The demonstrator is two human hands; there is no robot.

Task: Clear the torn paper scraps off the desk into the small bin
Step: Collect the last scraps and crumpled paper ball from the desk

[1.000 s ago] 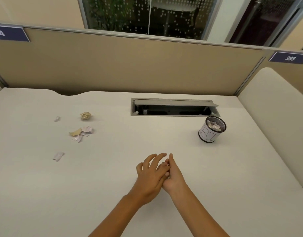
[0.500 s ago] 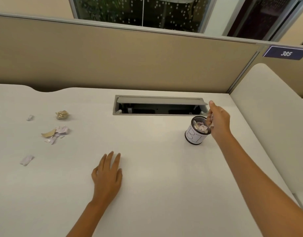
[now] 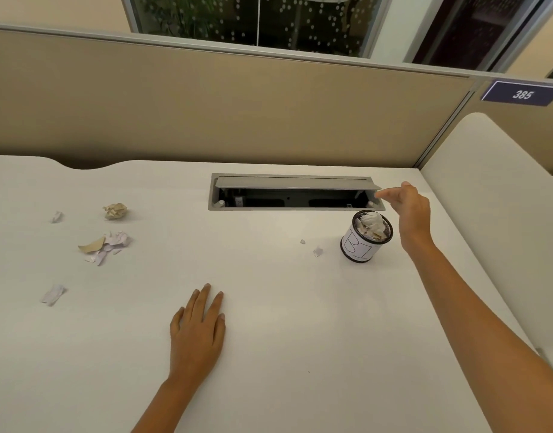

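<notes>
The small mesh bin [image 3: 359,250], wrapped in white paper with letters, stands at the right and is heaped with scraps. My right hand [image 3: 411,210] hovers just above and right of its rim, fingers spread, holding nothing. Two tiny scraps [image 3: 317,251] lie on the desk left of the bin. At the far left lie a crumpled tan ball [image 3: 115,210], a pile of torn pieces [image 3: 105,246], a small bit [image 3: 56,216] and a white scrap [image 3: 53,294]. My left hand [image 3: 198,331] rests flat on the desk, empty.
An open cable tray [image 3: 295,195] with a raised grey lid is sunk into the desk behind the bin. A tan partition wall [image 3: 206,110] runs along the back and a cream side panel [image 3: 493,214] closes off the right.
My right hand went from my left hand to the bin, let its scraps go and opened. Two small bits now lie left of the bin. My left hand settled flat.
</notes>
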